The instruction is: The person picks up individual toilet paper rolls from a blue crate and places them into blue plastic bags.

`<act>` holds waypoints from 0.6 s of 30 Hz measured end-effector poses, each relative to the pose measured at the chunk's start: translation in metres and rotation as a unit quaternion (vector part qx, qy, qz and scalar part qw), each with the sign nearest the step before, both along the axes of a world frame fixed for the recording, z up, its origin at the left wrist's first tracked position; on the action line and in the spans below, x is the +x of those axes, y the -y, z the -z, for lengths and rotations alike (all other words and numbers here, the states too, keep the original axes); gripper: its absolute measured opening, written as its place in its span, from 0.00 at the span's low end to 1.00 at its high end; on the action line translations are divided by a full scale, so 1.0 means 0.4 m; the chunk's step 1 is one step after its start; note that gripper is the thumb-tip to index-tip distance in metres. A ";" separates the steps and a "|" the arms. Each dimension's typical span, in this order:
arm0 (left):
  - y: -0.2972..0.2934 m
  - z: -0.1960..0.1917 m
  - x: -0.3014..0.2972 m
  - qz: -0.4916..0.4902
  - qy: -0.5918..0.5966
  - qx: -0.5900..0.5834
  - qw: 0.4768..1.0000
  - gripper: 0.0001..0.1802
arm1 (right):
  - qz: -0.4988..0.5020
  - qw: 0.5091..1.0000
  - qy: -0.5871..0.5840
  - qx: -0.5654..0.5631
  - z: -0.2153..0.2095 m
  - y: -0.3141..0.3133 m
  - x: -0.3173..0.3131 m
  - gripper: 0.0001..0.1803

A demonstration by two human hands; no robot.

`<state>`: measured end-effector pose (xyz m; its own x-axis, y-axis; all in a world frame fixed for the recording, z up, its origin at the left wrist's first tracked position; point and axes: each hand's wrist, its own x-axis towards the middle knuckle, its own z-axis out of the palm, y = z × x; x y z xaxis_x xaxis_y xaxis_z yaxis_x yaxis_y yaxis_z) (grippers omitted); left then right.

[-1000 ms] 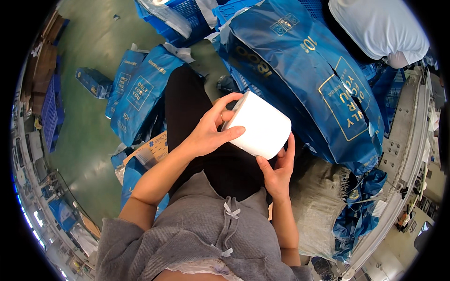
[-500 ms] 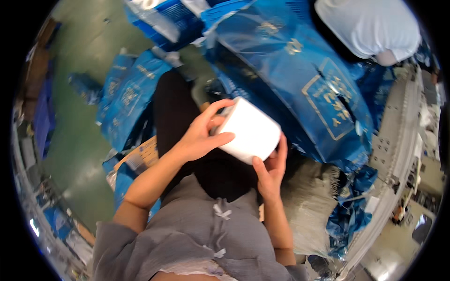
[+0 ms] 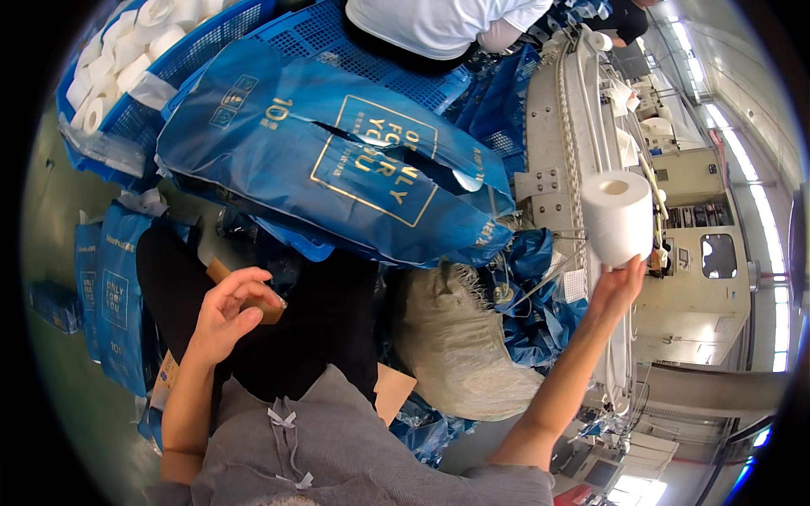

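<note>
My right hand [image 3: 618, 291] reaches out to the right and grips a white toilet paper roll [image 3: 620, 223] by its lower end. The roll stands upright in front of the conveyor, its core hole facing up; whether it touches the conveyor I cannot tell. Above my lap, my left hand [image 3: 229, 314] is raised with its fingers curved and apart, nothing in it. Ahead of my knees lies a large blue printed plastic bag [image 3: 278, 160] with a torn slit in its side.
A metal conveyor [image 3: 540, 143] runs along the right side. Blue crates [image 3: 253, 25] stand ahead, one filled with toilet paper rolls [image 3: 126, 52]. A person in white [image 3: 422, 25] sits beyond the bag. A woven sack [image 3: 451, 346] is by my right leg, and blue packs [image 3: 126, 295] are at left.
My right hand has carried the toilet paper roll from above my lap out to the conveyor side. My left hand has let go of it. The view has swung to the right.
</note>
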<state>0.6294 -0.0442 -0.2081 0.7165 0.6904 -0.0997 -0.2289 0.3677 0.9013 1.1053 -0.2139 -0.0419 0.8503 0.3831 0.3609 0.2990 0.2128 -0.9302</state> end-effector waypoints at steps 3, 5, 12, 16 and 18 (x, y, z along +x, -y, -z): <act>0.003 0.018 -0.006 0.007 -0.008 -0.002 1.000 0.25 | 0.103 0.994 -0.016 0.045 -0.043 0.052 0.226 0.19; 0.009 0.012 -0.006 -0.002 -0.029 -0.015 0.999 0.26 | 0.119 0.987 -0.083 0.070 -0.057 0.083 0.392 0.17; 0.008 0.012 -0.021 -0.006 -0.047 -0.021 0.999 0.23 | 0.267 0.946 -0.142 -0.119 0.042 0.071 0.560 0.11; 0.008 0.023 -0.007 -0.002 -0.037 -0.029 0.999 0.22 | 0.223 0.910 -0.256 -0.239 0.047 0.275 0.714 0.14; 0.007 0.022 -0.030 -0.025 -0.058 -0.025 0.998 0.22 | 0.205 0.913 -0.263 -0.235 0.096 0.236 0.677 0.14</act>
<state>0.6176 -0.0472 -0.2169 0.6634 0.7167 -0.2152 -0.1438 0.4043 0.9032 1.3762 -0.3085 -0.0802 0.9651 0.0014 -0.2619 -0.2513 -0.2768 -0.9275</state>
